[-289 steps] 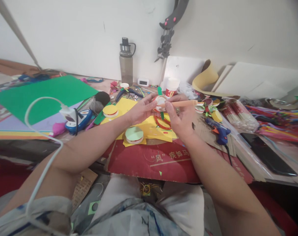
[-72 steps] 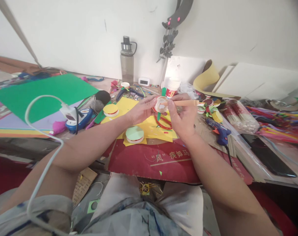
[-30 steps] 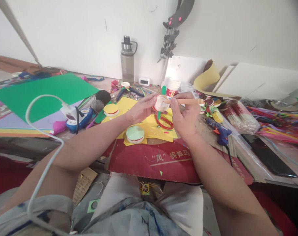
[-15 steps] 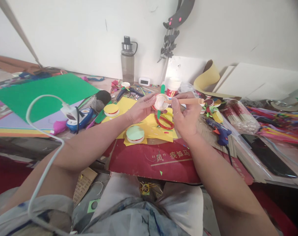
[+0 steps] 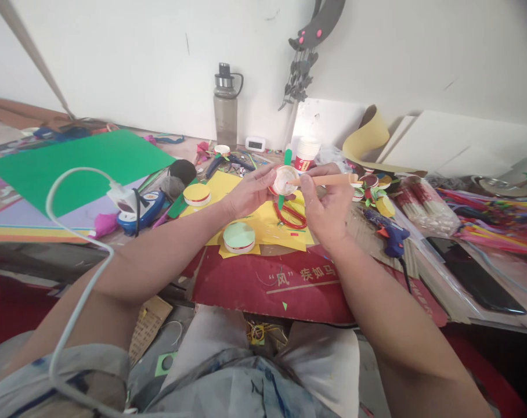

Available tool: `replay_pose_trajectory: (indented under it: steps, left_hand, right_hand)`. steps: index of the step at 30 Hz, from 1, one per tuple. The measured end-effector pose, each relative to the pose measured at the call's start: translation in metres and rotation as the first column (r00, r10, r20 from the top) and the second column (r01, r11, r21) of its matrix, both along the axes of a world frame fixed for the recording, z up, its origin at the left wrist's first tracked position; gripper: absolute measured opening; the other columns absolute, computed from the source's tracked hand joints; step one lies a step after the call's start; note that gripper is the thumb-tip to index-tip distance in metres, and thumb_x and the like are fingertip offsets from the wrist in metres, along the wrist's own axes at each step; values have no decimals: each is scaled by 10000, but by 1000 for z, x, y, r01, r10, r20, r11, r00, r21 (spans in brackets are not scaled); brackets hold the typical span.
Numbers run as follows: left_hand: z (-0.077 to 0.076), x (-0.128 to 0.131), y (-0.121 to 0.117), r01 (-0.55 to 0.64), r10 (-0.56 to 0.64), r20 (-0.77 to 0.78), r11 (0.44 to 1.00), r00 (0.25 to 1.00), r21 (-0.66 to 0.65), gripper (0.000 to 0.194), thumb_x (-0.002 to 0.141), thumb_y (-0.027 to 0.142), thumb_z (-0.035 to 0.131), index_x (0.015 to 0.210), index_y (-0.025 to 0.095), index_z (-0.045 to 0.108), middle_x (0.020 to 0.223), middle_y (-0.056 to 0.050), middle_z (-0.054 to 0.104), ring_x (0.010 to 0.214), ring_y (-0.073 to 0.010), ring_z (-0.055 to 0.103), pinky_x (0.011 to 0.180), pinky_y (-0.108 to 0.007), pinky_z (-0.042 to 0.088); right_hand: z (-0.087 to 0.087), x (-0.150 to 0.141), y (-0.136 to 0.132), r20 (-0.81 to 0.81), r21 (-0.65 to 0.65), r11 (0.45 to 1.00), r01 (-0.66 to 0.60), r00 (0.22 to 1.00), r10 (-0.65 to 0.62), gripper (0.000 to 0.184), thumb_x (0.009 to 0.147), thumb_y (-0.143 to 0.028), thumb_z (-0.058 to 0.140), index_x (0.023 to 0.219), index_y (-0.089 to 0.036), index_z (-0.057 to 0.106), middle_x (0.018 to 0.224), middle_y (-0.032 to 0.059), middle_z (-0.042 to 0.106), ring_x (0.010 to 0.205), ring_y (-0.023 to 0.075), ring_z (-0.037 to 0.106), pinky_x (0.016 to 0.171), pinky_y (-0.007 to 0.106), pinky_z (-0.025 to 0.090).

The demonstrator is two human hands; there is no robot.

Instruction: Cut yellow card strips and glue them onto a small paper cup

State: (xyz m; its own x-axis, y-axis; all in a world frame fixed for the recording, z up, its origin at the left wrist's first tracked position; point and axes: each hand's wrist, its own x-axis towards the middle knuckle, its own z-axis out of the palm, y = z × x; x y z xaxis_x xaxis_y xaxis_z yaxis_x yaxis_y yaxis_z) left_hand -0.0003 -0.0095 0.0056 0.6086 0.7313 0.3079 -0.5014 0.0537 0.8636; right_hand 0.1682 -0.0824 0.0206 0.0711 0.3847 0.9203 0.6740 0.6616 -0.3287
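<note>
My left hand [image 5: 258, 187] is closed on the rim of a cut-down paper cup [image 5: 285, 181], its pale hollow facing me. Green strips [image 5: 288, 155] stick out above and below the cup. In my right hand [image 5: 328, 212], between thumb and fingers, lies a peach-orange pen-like tool [image 5: 339, 180], its tip inside the cup. Red-handled scissors [image 5: 292, 219] rest on yellow sheets [image 5: 263, 223] below my hands. Nearby are a cup piece with a light green top [image 5: 239, 237] and one with a yellow top [image 5: 197, 194].
A water bottle [image 5: 226, 113], a small white clock [image 5: 255, 144] and stacked paper cups [image 5: 307, 154] stand near the wall. To the right lie a blue glue gun [image 5: 393, 239] and a phone [image 5: 476, 273]. A white cable [image 5: 83, 302] crosses my left arm.
The orange tool's tip has moved slightly left and down into the cup, with my right hand shifting a little. My left hand and the cup look nearly unmoved.
</note>
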Motion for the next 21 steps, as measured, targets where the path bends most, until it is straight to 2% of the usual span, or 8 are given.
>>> replay_pose_trajectory:
  steps: [7,14,21]
  left_hand:
    - [3,-1,-2,2,-2,-17,1000,1000,-18,435,841,487,818,1154,197,733,978,-51,783,820,-156,767,680,-223,578]
    - [-1,1,2,9,-9,20,1000,1000,-1,417,824,490,832,1115,202,753,969,-47,785,822,-154,761,692,-225,584]
    - [-1,1,1,-5,5,5,999,1000,-38,401,858,447,810,1176,211,745,992,-49,785,837,-148,759,696,-230,594]
  right_hand:
    - [-2,2,1,-1,0,1000,8,1000,-8,219,975,-384,590,811,-240,604,794,25,680,774,210,632,748,400,494]
    - [-2,0,0,-2,-5,1000,-6,1000,6,252,991,-427,577,821,-243,598,763,16,651,745,207,619,742,400,494]
    - [-1,-2,-1,3,6,1000,-27,1000,27,263,995,-448,570,831,-247,614,752,11,642,741,202,636,741,387,514]
